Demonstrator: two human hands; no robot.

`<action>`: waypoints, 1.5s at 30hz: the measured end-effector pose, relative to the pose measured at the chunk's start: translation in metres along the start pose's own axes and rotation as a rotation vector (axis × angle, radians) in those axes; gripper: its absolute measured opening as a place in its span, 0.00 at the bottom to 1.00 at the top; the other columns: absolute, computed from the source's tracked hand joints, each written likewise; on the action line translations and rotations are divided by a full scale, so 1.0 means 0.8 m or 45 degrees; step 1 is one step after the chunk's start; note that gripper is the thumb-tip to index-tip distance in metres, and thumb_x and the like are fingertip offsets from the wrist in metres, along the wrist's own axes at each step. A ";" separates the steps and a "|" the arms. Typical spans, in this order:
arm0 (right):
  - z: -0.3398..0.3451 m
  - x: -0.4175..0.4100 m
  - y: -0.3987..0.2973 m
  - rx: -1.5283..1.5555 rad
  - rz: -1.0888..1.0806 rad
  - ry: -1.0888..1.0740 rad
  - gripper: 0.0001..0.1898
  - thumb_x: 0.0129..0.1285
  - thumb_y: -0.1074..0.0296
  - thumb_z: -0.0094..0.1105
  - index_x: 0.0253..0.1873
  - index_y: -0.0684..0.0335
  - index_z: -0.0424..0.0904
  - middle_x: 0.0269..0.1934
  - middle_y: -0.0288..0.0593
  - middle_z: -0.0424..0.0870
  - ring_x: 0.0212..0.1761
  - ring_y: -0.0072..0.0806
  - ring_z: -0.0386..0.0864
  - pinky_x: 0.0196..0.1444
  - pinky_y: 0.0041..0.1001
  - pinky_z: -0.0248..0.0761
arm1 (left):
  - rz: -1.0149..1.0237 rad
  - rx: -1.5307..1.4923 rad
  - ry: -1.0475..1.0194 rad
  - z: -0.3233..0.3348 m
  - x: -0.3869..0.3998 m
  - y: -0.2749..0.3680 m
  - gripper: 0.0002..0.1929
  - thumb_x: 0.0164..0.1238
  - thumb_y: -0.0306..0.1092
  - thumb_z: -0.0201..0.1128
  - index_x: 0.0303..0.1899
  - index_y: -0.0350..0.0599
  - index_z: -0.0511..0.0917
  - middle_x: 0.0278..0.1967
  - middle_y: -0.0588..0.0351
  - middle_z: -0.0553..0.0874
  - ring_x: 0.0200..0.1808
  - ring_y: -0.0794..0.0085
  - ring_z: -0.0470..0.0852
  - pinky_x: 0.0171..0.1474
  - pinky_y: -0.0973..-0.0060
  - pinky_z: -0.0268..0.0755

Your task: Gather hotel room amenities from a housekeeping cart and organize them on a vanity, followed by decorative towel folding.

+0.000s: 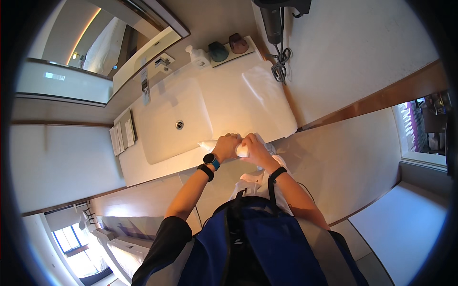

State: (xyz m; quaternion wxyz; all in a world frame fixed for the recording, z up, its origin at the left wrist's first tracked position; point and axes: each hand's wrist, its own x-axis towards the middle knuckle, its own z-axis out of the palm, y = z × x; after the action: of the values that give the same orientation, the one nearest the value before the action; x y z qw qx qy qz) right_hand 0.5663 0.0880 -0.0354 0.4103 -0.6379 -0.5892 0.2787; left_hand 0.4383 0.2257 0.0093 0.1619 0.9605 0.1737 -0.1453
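At the front edge of the white washbasin counter, both hands are close together on a small white bundle, seemingly cloth. My left hand curls over its left side, with a pointed white end sticking out past the wrist. From the right, the fingers of my right hand bend around the bundle. Fingers hide much of it, so its exact kind is unclear. Crumpled white and pinkish material hangs below the right hand, in front of my body.
Left of the hands lies the basin with its metal drain and wall faucet. A folded white towel rests on the right. Behind stand a pump bottle and two upturned cups. A hair dryer hangs on the wall.
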 end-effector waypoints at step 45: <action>-0.085 0.085 -0.236 -0.256 -0.378 0.430 0.35 0.42 0.78 0.77 0.61 0.63 0.78 0.54 0.48 0.74 0.57 0.46 0.75 0.54 0.38 0.74 | 0.126 -2.820 0.563 -0.174 -0.118 0.032 0.31 0.52 0.18 0.58 0.63 0.38 0.70 0.57 0.49 0.79 0.60 0.63 0.78 0.63 0.65 0.74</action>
State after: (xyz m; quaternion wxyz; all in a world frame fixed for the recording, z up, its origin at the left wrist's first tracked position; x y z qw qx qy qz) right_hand 0.5352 0.1358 0.1688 0.4738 -0.6196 -0.6241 0.0446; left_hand 0.3945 0.2265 0.1735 0.8953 0.2985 0.1933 0.2683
